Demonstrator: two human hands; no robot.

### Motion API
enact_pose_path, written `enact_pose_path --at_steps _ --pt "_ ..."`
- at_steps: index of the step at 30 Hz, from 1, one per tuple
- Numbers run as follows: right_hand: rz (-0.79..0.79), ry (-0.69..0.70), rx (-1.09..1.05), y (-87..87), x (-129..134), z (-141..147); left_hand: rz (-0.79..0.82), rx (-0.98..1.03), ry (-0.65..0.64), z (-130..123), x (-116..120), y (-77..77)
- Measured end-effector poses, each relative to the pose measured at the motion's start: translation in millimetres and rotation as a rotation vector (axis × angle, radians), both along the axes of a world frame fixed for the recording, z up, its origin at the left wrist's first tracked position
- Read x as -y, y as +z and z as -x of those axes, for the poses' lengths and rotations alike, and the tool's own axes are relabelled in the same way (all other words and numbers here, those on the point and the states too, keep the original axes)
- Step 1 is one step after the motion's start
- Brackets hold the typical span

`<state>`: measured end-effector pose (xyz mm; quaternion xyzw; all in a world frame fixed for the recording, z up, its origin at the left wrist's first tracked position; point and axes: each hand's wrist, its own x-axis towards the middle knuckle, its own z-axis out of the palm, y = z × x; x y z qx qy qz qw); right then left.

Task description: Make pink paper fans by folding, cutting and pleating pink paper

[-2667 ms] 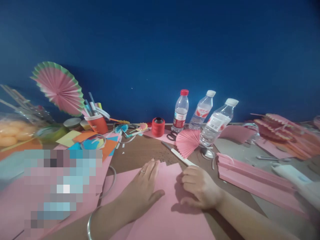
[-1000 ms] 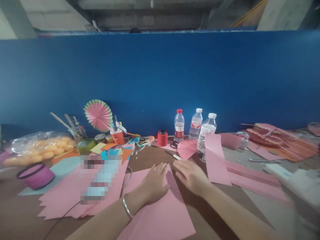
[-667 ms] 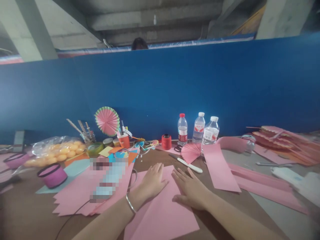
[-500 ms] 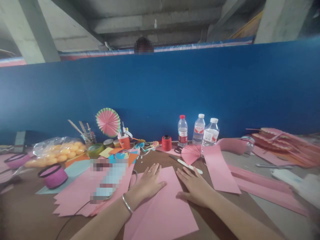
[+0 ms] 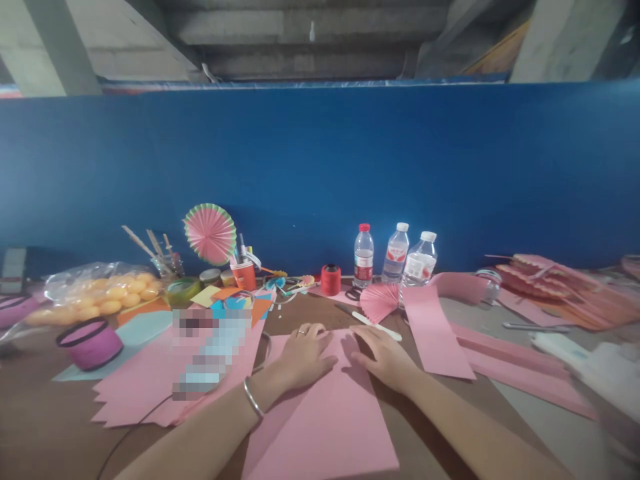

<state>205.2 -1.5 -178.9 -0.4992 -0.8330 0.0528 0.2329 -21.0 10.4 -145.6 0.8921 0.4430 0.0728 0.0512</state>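
A large pink paper sheet (image 5: 340,420) lies on the brown table surface in front of me, a crease running lengthwise along it. My left hand (image 5: 309,357) rests at its far left edge, fingers slightly bent and apart, a ring and a silver bracelet on it. At the far right edge of the sheet lies my right hand (image 5: 383,357), its curved fingers touching the paper's top corner. Neither hand is closed round anything. Beyond the right hand are a white-handled knife (image 5: 377,327) and a pleated pink fan piece (image 5: 380,302).
Three bottles (image 5: 364,257) and a red thread spool (image 5: 331,280) stand at the back. Stacked pink sheets (image 5: 145,380), a purple container (image 5: 90,343) and a bag of yellow balls (image 5: 107,293) are left. Pink strips (image 5: 525,373) lie right.
Both hands have moved closer together at the sheet's far end, and their fingers are more bent. The view has shifted slightly, and the head behind the blue partition is no longer visible.
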Motion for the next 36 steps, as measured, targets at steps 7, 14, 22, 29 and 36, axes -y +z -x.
enact_pose_path --at_steps 7,14,22,29,36 --pt "0.092 0.05 0.014 -2.0 -9 -8 0.09 -0.075 0.063 18 -13 12.2" --pt "0.037 0.046 0.025 0.4 -14 -20 0.167 -0.142 0.022 26 -21 33.7" --pt "-0.237 0.029 0.08 1.6 -6 -14 0.157 -0.178 0.053 25 -24 26.8" --pt "-0.552 0.095 0.164 2.8 9 12 -0.081 -0.172 0.081 26 -29 25.8" --pt "-0.561 -0.036 0.16 -3.3 5 9 -0.3 -0.138 -0.032 13 -11 31.1"
